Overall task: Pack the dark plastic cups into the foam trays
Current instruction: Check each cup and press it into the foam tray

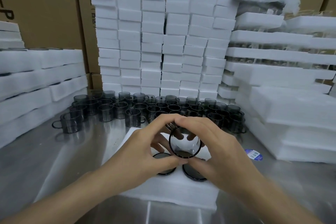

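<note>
A white foam tray (169,189) lies on the steel table in front of me. Two dark cups sit in its near holes, one at the left (164,156) and one at the right (190,172). Above the tray I hold a third dark cup (184,146) tilted, its open rim facing me. My left hand (145,148) grips it from the left, thumb under the rim and fingers over the top. My right hand (212,143) grips it from the right, fingers behind the cup wall. Several loose dark cups (145,108) with handles stand in rows farther back.
Stacks of white foam blocks (160,42) rise behind the cups, with cardboard boxes (45,9) behind them. Filled foam trays are piled at the left (36,82) and right (291,82). A blue-and-white label (253,154) lies on the table at the right.
</note>
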